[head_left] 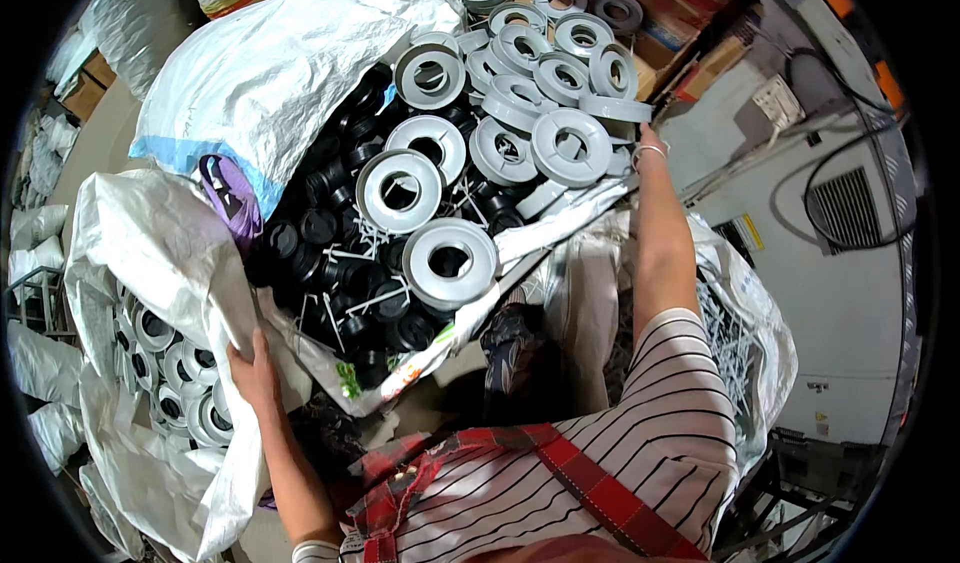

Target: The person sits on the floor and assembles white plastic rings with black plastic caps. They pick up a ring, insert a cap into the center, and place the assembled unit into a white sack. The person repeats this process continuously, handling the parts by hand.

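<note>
Head view: a grey flanged ring (614,109), seen nearly edge-on, lies at the right side of a heap of similar rings (571,149), with the person's right hand (650,141) at its near side; the fingers are mostly hidden there, so I cannot tell whether they grip it. A pale band (651,149) circles that wrist. The left hand (254,371) grasps the edge of a white sack (165,233), its thumb uppermost, and more grey rings (178,371) show inside that sack. Between the hands, several rings lie on a pile of black round parts (318,225), with thin white rods (333,325) scattered among them. White sheeting (270,73) with a blue band spreads beyond the pile, a purple bag (232,201) near its lower corner. Beside the right forearm, another white sack (768,338) holds many slender grey pieces (728,348). Farther right stands a pale cabinet (840,333) with a dark vent (850,211) and a looped black cable (808,188); cardboard boxes (680,23) sit beyond the heap.
</note>
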Demonstrator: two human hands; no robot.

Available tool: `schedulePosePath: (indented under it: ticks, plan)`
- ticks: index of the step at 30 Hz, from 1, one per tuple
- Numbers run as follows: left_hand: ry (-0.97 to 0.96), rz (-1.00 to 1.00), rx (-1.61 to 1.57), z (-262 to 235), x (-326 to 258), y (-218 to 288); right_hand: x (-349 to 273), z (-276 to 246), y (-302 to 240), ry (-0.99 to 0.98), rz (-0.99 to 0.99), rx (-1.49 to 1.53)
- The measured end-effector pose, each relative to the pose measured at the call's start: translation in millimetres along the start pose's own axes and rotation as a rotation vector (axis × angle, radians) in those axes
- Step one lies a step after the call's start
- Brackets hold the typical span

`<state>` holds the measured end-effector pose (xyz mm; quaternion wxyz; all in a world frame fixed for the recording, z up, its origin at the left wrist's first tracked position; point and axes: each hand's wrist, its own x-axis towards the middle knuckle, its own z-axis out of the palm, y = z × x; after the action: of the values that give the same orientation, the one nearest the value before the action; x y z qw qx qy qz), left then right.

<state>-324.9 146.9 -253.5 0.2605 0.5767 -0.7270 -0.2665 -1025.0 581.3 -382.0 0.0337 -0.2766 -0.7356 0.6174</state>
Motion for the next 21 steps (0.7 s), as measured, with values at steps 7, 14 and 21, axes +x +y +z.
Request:
schedulePosePath:
  ticks: [7, 14, 21]
  plan:
    - [0.038, -0.036, 0.200, 2, 11, 36, -48, 27, 21, -0.213, 0.082, -0.195]
    - [0.132, -0.008, 0.353, 3, 10, 27, -194, 78, 32, -0.331, 0.050, 0.186]
    - [0.122, -0.020, 0.422, 6, 11, 34, -343, 106, -14, -0.848, -0.171, -0.181]
